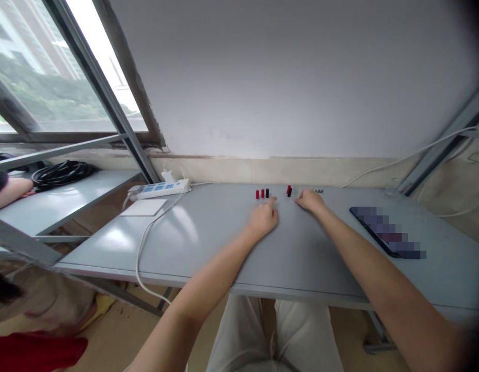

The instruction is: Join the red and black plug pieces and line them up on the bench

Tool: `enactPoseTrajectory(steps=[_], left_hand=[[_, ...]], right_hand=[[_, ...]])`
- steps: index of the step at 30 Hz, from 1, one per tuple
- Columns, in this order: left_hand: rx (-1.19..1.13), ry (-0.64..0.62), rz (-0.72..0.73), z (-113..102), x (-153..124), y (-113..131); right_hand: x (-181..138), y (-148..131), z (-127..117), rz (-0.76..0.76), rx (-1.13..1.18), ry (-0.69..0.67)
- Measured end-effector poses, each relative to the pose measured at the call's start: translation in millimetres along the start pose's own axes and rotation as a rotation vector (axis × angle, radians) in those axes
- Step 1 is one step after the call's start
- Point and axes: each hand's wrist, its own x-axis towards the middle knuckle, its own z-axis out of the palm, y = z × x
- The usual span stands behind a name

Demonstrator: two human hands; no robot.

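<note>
Two red cylinders [257, 194] and a black cylinder [267, 193] stand in a short row near the back of the grey table. To their right, another red cylinder [288, 189] and a black cylinder [289, 192] sit close together, the black one tilted. My left hand [264, 218] rests just in front of the row, index finger stretched toward the gap between the two groups, its other fingers curled. Close to the right pair, my right hand [309, 200] has its fingertips pinched low over the table; anything between them is too small to make out.
Several small dark pieces [319, 191] lie behind my right hand. A phone-like dark slab [386, 232] is at the right. At the left are a power strip [160, 189], a white flat piece [144, 207] and a loose cable [141, 243]. Another person's arm [15, 192] shows far left.
</note>
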Motion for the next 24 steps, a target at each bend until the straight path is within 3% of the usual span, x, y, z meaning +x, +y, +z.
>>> enactPoseTrajectory(steps=[5, 10, 17, 21, 24], left_hand=[[0.045, -0.02, -0.121, 3.5, 16.6, -0.6], [0.05, 0.0, -0.169, 9.7, 33.9, -4.5], [0.098, 0.042, -0.112, 10.3, 45.9, -13.3], [-0.118, 0.129, -0.072, 10.4, 44.7, -12.3], [-0.442, 0.153, -0.17, 12.9, 37.7, -9.4]], right_hand=[[-30.7, -10.3, -11.7, -0.048, 0.085, 0.028], [-56.0, -19.0, -2.5, -0.102, 0.229, 0.123], [-60.6, -20.1, -0.3, -0.14, 0.261, 0.117], [-60.7, -22.8, 1.4, -0.158, 0.333, 0.156], [-61.1, -26.6, 2.4, -0.162, 0.427, 0.165]])
